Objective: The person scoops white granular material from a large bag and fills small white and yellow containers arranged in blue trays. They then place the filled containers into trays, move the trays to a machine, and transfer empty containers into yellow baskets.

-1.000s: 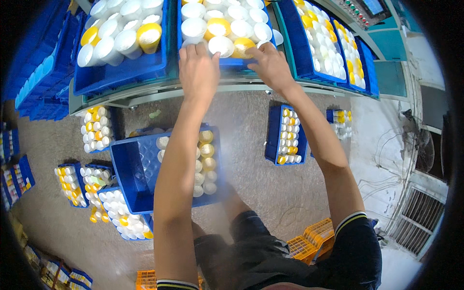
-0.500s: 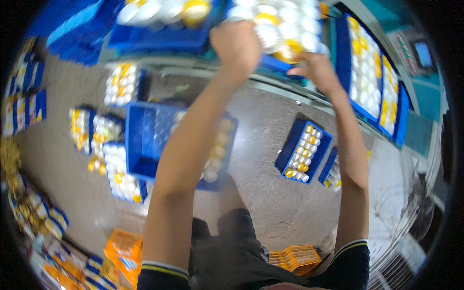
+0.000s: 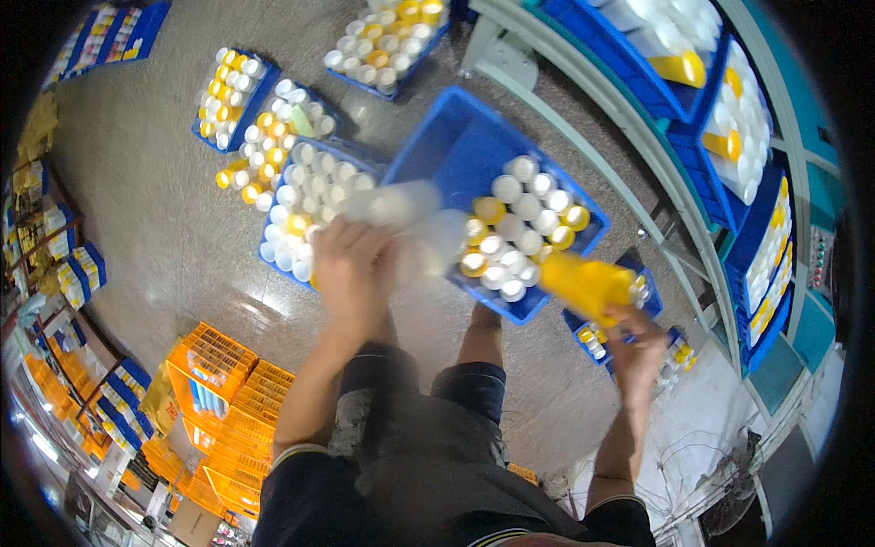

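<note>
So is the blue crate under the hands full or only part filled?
Part filled: the blue crate holds white and yellow spools only at its near end; the far half is bare.

Bright, even overhead light, colours saturated. Soft glare patch on the grey floor [image 3: 228,301], left of centre; shadows weak and diffuse. Heavy motion blur on the left hand [image 3: 351,269] and the white tubes [image 3: 401,214] it grips, edges smeared. Yellow tube [image 3: 583,283] in the right hand [image 3: 638,351] also blurred. Strong fisheye: shelf rails [image 3: 638,173] bow, black vignette rings the frame, rim detail compressed and soft.
</note>
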The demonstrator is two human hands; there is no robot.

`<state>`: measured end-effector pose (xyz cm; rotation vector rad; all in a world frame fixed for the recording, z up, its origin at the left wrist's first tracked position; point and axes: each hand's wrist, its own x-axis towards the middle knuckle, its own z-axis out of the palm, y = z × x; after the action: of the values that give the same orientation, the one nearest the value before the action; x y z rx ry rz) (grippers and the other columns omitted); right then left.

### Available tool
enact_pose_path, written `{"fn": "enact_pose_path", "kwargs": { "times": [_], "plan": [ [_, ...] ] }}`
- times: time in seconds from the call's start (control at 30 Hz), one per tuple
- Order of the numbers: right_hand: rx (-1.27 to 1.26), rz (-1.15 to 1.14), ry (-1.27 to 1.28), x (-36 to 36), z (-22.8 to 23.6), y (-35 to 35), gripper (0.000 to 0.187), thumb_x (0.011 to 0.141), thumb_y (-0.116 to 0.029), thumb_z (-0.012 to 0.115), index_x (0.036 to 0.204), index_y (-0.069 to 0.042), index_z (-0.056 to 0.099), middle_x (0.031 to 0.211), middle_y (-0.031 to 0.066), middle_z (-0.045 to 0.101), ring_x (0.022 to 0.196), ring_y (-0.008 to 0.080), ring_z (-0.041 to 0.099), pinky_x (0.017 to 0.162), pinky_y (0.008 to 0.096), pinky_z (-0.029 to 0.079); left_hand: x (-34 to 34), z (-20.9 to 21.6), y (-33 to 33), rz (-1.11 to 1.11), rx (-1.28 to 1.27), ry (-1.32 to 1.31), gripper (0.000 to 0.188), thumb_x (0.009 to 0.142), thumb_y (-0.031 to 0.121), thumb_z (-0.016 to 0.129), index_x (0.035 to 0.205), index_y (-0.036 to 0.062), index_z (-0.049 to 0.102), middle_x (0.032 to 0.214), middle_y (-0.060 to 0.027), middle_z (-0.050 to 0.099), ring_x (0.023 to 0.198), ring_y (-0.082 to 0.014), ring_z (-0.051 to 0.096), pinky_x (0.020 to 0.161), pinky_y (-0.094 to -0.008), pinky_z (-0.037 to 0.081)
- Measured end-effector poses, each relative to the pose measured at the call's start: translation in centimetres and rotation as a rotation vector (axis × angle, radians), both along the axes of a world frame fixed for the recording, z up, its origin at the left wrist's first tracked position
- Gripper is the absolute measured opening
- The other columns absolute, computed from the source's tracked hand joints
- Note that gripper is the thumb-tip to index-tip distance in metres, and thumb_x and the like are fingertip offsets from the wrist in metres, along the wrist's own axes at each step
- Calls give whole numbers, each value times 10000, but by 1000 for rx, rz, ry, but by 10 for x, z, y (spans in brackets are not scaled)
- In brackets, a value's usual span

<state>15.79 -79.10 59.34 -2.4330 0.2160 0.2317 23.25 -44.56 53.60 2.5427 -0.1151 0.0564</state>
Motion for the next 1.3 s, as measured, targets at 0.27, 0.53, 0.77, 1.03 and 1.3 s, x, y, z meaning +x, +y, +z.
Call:
{"fn": "enact_pose_path", "kwargs": {
  "times": [0.27,0.53,0.77,1.03,1.3],
  "plan": [
    [464,96,391,-24,-204,357,228,836,-223,733,884,-4,697,717,106,661,611,184,599,581,329,461,-94,-134,307,199,515,203,58,806,126,675,774,79,687,778,-62,646,800,-265,582,728,-418,404],
    [283,-322,354,3,-374,547,209,818,-216,707,906,-27,711,848,191,694,770,333,672,701,411,511,-72,-232,405,43,523,119,67,813,130,637,758,100,661,759,-47,629,777,-251,580,707,-403,392],
    [392,-249,555,8,-389,569,427,838,-187,682,1187,21,550,899,191,693,863,322,676,765,416,522,26,-277,363,-269,275,-166,87,750,106,633,810,115,695,807,-5,627,823,-211,579,748,-370,417],
    [779,-285,653,4,-381,561,645,889,-198,683,1401,21,356,1129,185,684,1023,271,679,868,327,529,76,-322,306,-590,198,-192,121,727,121,606,806,123,698,871,4,632,910,-186,573,764,-345,432],
    [920,-369,621,-38,-363,516,417,913,-138,658,1258,33,498,1101,192,693,1022,240,685,829,315,547,75,-336,281,-561,447,-85,92,753,119,615,765,114,706,845,-16,671,945,-201,586,772,-349,454]
  ]
}}
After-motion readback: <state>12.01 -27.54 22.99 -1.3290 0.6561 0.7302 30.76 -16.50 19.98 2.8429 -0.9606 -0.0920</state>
